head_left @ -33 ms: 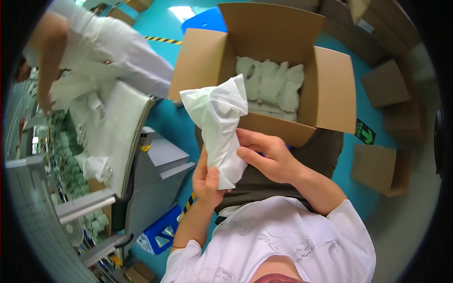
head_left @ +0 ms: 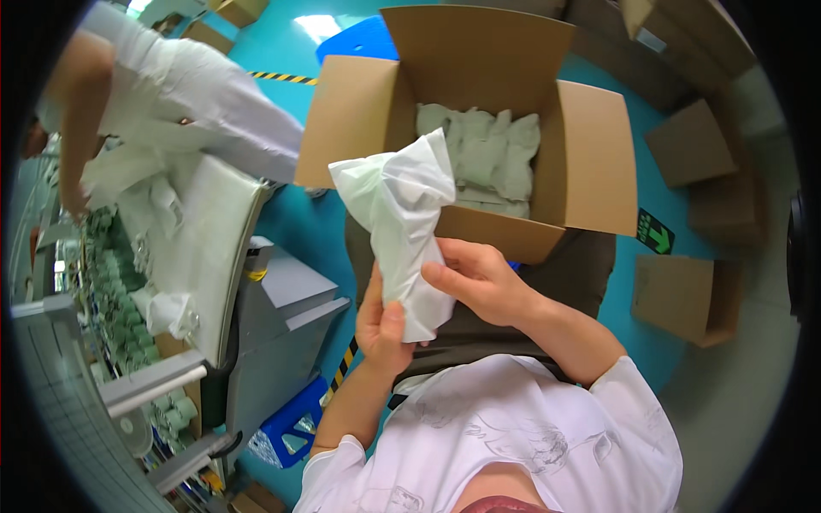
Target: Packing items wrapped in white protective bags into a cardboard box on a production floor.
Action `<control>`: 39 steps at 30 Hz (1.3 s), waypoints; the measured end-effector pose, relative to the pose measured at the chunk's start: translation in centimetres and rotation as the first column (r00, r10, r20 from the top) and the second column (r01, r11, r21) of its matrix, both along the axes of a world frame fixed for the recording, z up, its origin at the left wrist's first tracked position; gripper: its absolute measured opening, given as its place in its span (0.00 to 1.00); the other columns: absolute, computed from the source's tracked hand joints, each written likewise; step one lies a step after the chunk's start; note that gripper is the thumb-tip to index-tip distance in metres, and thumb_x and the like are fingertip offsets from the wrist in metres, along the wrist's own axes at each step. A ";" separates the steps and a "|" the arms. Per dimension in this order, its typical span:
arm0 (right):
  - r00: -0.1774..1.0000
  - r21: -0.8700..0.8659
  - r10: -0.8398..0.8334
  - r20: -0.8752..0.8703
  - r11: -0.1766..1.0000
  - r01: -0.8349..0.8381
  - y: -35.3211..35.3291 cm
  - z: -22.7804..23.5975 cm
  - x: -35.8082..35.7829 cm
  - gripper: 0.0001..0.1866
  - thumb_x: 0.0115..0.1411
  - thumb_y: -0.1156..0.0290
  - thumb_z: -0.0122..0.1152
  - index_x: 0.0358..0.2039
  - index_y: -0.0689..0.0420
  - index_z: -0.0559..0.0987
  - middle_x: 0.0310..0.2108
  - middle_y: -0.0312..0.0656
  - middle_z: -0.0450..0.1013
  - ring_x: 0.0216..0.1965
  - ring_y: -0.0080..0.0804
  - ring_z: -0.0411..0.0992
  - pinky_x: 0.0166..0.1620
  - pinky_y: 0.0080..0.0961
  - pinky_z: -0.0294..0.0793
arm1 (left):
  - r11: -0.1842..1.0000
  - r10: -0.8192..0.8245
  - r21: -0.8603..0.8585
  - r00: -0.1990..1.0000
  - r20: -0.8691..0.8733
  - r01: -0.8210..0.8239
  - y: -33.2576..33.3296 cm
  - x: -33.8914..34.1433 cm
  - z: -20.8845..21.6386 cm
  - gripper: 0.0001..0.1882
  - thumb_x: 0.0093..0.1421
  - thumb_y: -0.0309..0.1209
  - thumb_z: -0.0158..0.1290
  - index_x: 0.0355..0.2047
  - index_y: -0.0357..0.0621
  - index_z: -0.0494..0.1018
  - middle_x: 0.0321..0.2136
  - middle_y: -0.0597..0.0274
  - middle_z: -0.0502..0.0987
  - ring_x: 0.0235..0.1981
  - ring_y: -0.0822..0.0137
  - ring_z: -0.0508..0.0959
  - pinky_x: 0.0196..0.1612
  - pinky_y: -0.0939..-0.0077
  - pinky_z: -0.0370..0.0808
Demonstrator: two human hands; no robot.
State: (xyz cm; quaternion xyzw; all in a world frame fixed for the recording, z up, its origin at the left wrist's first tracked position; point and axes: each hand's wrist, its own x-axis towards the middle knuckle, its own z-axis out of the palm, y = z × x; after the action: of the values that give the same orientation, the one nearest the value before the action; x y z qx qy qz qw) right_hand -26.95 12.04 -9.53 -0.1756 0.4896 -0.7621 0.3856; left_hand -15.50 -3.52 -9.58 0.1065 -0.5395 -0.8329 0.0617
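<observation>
A white wrapped packet, its wrapping creased and flaring into two corners at the far end, is held up in front of me. What lies inside the wrapping is hidden. My left hand grips its lower left side, thumb on top. Against the right side rest the fingers and thumb of my right hand, which also hold it. Beyond the packet stands an open cardboard box, flaps spread outward. Several similar white wrapped packets lie side by side inside the box.
On the left, another person in white bends over a pale padded work surface beside a line of green-grey parts. A grey cabinet and a blue crate stand nearby. Cardboard boxes sit along the right.
The view has shifted slightly, so the box and surroundings sit a little further left. Both hands keep hold of the packet.
</observation>
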 end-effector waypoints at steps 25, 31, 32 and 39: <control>0.456 0.982 0.872 -0.177 0.190 0.017 -2.1 -11.7 -17.3 0.25 0.59 0.53 0.66 0.34 0.68 0.81 0.33 0.60 0.79 0.39 0.58 0.78 0.45 0.46 0.77 | 0.093 0.325 -0.960 0.920 -0.220 -0.262 -27.9 -12.5 0.8 0.18 0.74 0.41 0.50 0.45 0.39 0.82 0.19 0.74 0.63 0.22 0.81 0.61 0.26 0.83 0.56; 0.492 0.954 0.828 -0.268 0.300 0.015 -3.2 -17.7 -14.9 0.25 0.62 0.54 0.63 0.41 0.69 0.80 0.39 0.62 0.79 0.44 0.58 0.78 0.49 0.47 0.76 | 0.163 0.328 -0.957 0.928 -0.175 -0.238 -27.9 -12.4 1.0 0.15 0.73 0.38 0.51 0.41 0.40 0.81 0.20 0.76 0.66 0.21 0.82 0.61 0.24 0.84 0.56; 0.496 0.956 0.828 -0.261 0.294 0.012 -3.0 -18.3 -14.8 0.25 0.62 0.54 0.63 0.41 0.69 0.80 0.39 0.62 0.79 0.44 0.58 0.78 0.49 0.47 0.76 | 0.170 0.326 -0.957 0.930 -0.169 -0.234 -28.0 -12.4 0.9 0.15 0.73 0.38 0.51 0.41 0.40 0.81 0.20 0.76 0.66 0.21 0.82 0.61 0.24 0.84 0.56; 0.386 0.936 0.864 -0.323 0.352 -0.005 -2.8 -20.7 -14.7 0.25 0.64 0.52 0.60 0.40 0.67 0.78 0.37 0.61 0.78 0.43 0.60 0.77 0.48 0.48 0.75 | 0.112 0.342 -0.968 0.923 -0.177 -0.227 -27.8 -12.5 0.9 0.18 0.74 0.40 0.49 0.43 0.37 0.80 0.20 0.78 0.61 0.23 0.83 0.58 0.28 0.86 0.55</control>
State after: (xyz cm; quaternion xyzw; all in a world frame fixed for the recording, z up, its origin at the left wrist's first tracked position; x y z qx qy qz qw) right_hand -41.65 9.21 -30.20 -0.4396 0.8153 -0.0885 0.3663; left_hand -27.96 -31.36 -8.71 0.1804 -0.9158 -0.2588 0.2487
